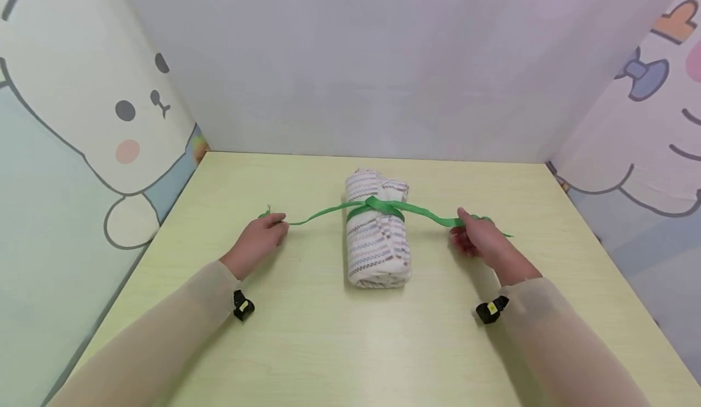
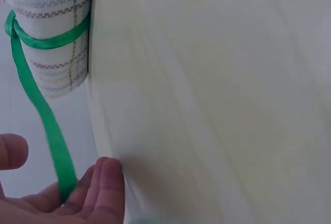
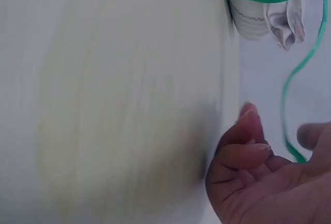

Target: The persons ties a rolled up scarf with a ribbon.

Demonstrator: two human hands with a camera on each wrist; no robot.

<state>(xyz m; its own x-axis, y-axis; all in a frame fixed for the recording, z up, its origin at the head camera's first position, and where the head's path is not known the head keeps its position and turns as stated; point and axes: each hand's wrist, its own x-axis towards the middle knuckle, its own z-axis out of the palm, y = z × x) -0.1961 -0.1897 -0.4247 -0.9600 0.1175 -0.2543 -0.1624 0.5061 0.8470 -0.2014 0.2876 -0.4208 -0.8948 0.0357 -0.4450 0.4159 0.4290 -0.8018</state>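
A rolled white cloth [image 1: 378,243] with striped patterning lies lengthwise on the table. A green ribbon [image 1: 323,212] circles its middle, crossing in a knot on top, and a tail runs out to each side. At the left, the left hand [image 1: 258,243] holds one tail among its fingers; in the left wrist view the thumb stands apart from the fingers [image 2: 109,182]. To the right, the right hand [image 1: 487,243] holds the other tail at the thumb, its fingers curled in the right wrist view. Ribbon ends stick out beyond both hands.
The pale yellow table [image 1: 350,346] meets a plain light wall [image 1: 350,60] at the back. Side panels with cartoon animals [image 1: 98,90] flank it. Small black devices [image 1: 243,305] sit at both wrists, over long beige sleeves [image 1: 159,334].
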